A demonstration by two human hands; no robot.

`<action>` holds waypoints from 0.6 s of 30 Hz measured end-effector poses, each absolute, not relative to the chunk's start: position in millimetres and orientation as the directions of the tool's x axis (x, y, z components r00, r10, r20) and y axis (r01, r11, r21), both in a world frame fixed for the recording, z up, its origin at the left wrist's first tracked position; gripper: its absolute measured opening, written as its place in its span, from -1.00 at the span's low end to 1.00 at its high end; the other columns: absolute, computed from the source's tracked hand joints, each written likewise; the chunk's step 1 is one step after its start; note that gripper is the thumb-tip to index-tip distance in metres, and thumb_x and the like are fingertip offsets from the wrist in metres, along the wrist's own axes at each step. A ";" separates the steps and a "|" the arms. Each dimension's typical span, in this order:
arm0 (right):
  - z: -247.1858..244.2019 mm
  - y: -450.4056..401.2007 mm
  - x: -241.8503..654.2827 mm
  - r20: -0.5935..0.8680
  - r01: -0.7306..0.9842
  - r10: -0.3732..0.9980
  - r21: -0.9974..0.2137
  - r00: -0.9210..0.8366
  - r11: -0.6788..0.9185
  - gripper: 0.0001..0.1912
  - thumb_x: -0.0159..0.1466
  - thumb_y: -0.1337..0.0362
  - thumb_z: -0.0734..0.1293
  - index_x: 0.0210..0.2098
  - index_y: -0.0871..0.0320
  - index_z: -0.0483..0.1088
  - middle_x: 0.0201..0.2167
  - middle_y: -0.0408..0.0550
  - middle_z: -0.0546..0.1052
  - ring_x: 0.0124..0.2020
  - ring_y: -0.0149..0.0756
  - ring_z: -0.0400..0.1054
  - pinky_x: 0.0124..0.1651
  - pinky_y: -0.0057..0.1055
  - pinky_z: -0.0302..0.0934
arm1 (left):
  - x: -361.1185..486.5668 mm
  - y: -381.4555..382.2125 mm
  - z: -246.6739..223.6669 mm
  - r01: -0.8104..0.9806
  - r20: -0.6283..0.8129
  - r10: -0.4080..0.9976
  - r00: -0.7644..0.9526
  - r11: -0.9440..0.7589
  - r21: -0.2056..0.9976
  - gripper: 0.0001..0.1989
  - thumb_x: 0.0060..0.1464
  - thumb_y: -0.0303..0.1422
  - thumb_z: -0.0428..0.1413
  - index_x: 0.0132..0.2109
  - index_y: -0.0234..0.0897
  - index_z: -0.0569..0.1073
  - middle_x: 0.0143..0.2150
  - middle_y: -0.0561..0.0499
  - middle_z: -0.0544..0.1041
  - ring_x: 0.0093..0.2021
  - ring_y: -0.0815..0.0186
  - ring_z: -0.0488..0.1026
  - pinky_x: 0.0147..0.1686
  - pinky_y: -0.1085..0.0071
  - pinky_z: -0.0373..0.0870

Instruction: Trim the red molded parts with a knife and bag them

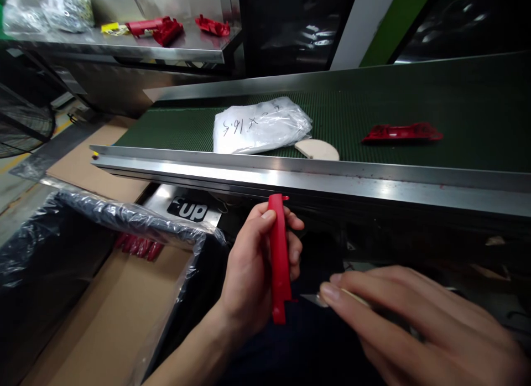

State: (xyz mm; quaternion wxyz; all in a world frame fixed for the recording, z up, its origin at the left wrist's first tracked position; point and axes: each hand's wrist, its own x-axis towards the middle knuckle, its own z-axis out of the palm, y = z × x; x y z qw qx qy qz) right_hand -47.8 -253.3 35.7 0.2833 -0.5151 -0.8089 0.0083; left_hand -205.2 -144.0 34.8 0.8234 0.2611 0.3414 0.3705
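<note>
My left hand (253,259) is closed around a long, narrow red plastic part (279,248), held nearly upright in front of the conveyor. Small red nubs stick out from its right side at the top and near the bottom. In my right hand (418,319), the fingers pinch a small knife (314,300) with a pointed blade. The blade tip points left and lies just short of the red part's lower end. Most of the knife's handle is hidden by my fingers. Another red plastic part (402,132) lies on the green conveyor belt (348,112).
On the belt lie a stack of clear plastic bags (261,126) and a pale curved piece (318,150). A metal rail (332,178) edges the conveyor. At lower left stands a plastic-lined box (124,209) with several red parts inside. More red parts (155,29) rest on a metal shelf.
</note>
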 end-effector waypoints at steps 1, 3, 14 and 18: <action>35.7 -251.3 -49.3 0.439 0.832 0.838 -0.291 -0.322 0.472 -0.67 0.33 0.45 0.23 0.04 0.14 0.44 -0.09 -0.03 0.54 -0.12 -0.26 0.40 -0.14 -0.31 0.26 | -205.7 -145.0 35.1 -0.426 -0.367 0.786 0.498 0.590 0.686 -0.80 0.28 -0.27 -0.09 -0.20 -0.31 0.32 -0.24 -0.02 0.38 -0.49 0.45 0.20 -0.60 0.57 0.16; 34.2 -248.5 -52.8 0.433 0.832 0.833 -0.270 -0.344 0.484 -0.68 0.32 0.43 0.24 0.03 0.14 0.45 -0.10 -0.03 0.55 -0.16 -0.25 0.41 -0.18 -0.30 0.27 | -206.5 -146.9 35.6 -0.416 -0.363 0.784 0.504 0.588 0.694 -0.79 0.28 -0.27 -0.09 -0.20 -0.32 0.33 -0.24 -0.02 0.38 -0.49 0.46 0.20 -0.59 0.58 0.16; 39.3 -247.8 -42.2 0.457 0.810 0.847 -0.367 -0.271 0.458 -0.59 0.30 0.53 0.21 0.07 0.13 0.41 -0.06 -0.02 0.49 -0.09 -0.26 0.35 -0.09 -0.29 0.22 | -209.3 -149.1 36.8 -0.363 -0.368 0.796 0.480 0.562 0.743 -0.84 0.23 -0.26 0.03 -0.18 -0.28 0.33 -0.27 0.04 0.36 -0.49 0.49 0.22 -0.59 0.61 0.20; 46.9 -231.8 -37.2 0.494 0.854 0.836 -0.304 -0.237 0.422 -0.64 0.30 0.52 0.23 0.04 0.18 0.44 -0.12 0.02 0.50 -0.12 -0.29 0.37 -0.15 -0.33 0.23 | -218.2 -159.5 34.6 -0.219 -0.361 0.762 0.538 0.539 0.813 -0.77 0.13 -0.32 0.21 -0.15 -0.23 0.31 -0.34 0.11 0.35 -0.57 0.55 0.23 -0.61 0.62 0.19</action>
